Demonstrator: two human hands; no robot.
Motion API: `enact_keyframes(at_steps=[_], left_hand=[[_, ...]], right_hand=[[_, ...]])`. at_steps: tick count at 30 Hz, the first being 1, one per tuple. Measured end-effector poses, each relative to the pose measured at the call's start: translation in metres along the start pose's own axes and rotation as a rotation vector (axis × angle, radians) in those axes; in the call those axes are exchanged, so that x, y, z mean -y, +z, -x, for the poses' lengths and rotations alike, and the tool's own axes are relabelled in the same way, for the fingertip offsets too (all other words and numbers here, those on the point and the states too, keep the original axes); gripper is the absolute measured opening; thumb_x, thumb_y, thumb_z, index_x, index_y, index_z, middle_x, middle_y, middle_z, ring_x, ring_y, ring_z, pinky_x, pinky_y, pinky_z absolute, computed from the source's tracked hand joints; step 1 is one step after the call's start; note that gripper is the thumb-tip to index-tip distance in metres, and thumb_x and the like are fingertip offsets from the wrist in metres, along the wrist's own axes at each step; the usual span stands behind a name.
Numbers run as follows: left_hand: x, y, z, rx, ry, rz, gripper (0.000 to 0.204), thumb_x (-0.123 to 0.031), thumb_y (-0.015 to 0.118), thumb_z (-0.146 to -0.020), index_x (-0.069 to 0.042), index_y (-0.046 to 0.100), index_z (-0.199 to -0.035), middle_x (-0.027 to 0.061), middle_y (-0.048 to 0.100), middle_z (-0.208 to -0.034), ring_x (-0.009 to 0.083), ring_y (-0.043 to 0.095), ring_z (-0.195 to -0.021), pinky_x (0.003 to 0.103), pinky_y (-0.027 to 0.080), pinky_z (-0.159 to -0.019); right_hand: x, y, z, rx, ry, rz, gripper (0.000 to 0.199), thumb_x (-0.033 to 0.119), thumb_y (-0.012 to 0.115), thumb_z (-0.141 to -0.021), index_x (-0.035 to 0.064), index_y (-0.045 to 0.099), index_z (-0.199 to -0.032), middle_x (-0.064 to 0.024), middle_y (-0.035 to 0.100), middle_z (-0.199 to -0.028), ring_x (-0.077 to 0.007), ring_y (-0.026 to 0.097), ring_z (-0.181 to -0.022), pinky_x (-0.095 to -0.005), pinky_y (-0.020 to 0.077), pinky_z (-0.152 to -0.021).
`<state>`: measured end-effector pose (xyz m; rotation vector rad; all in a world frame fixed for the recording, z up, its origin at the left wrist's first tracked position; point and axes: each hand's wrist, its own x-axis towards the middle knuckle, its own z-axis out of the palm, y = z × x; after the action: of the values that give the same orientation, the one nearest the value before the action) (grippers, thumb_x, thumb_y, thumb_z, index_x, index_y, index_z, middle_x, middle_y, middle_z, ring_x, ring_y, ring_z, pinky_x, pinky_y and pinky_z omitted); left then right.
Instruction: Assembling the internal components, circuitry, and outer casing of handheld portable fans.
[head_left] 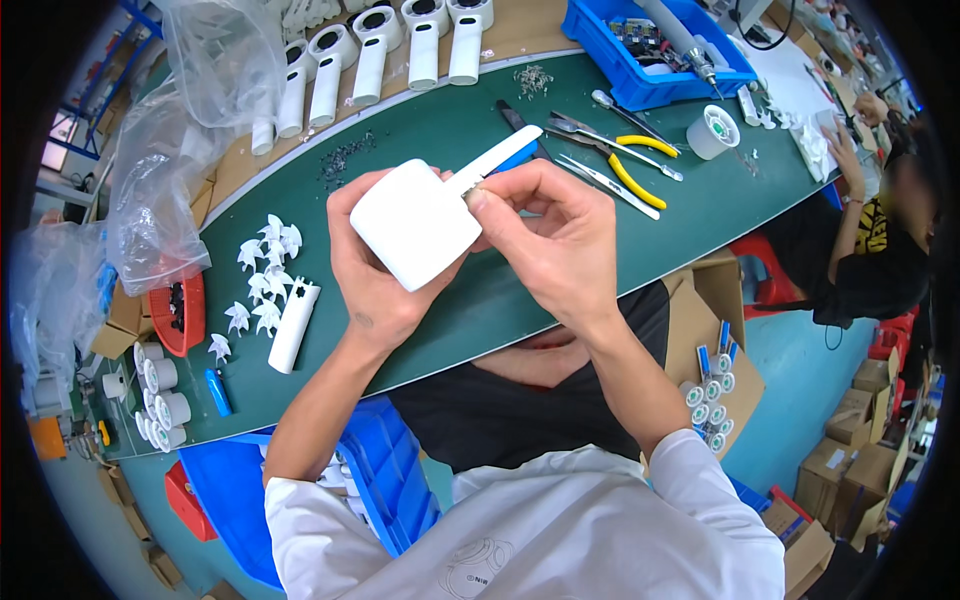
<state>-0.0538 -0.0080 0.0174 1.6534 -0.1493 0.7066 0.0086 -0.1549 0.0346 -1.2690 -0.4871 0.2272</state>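
A white handheld fan body [415, 225], with a wide round head and a slim handle, is held over the green table. My left hand [365, 290] is wrapped round its head from the left and below. My right hand [555, 230] pinches at the neck where the handle meets the head; anything small between those fingertips is hidden. Along the handle a blue part, seemingly a battery [516, 158], shows on the underside. Left of my hands lie several white fan blades [270, 287] and a loose white handle shell [294, 325].
Yellow-handled pliers [625, 170], tweezers [610, 187] and screwdrivers lie beyond my right hand. A white round housing [712, 132] and a blue bin [640, 75] stand at far right. Several white fans [425, 55] line the back. A red basket [180, 325] sits left; another person works right.
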Motion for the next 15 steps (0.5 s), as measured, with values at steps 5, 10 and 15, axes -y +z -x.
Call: enact_keyframes(at_steps=[5,10,15], left_hand=[[-0.010,-0.018,-0.018,-0.033,-0.192,0.167,0.063,-0.005,0.077,-0.074,0.001,0.045,-0.128,0.0099,0.058,-0.115,0.0189,0.059,-0.105,0.033,0.047,-0.093],[-0.021,-0.028,-0.048,-0.027,-0.313,0.252,0.063,-0.019,0.074,-0.083,0.005,0.043,-0.132,0.0119,0.060,-0.116,0.0161,0.059,-0.102,0.029,0.047,-0.088],[-0.018,-0.043,-0.061,0.040,-0.300,0.130,0.063,-0.029,0.073,-0.087,0.006,0.044,-0.131,0.0119,0.062,-0.111,0.0149,0.059,-0.096,0.029,0.048,-0.081]], right_hand=[[0.017,-0.007,-0.009,-0.105,-0.173,0.367,0.011,0.008,0.068,-0.090,-0.0012,0.067,-0.095,-0.0044,0.066,-0.086,-0.0074,0.060,-0.076,-0.0224,0.0494,-0.063],[-0.006,-0.004,-0.045,0.348,0.009,0.167,0.052,0.047,0.038,-0.102,0.0009,0.062,-0.105,-0.0045,0.064,-0.083,-0.0094,0.058,-0.071,-0.0268,0.0478,-0.062],[-0.010,0.009,-0.066,0.635,0.416,-0.230,0.061,0.053,0.028,-0.102,0.0010,0.057,-0.114,-0.0078,0.060,-0.082,-0.0141,0.056,-0.067,-0.0301,0.0469,-0.060]])
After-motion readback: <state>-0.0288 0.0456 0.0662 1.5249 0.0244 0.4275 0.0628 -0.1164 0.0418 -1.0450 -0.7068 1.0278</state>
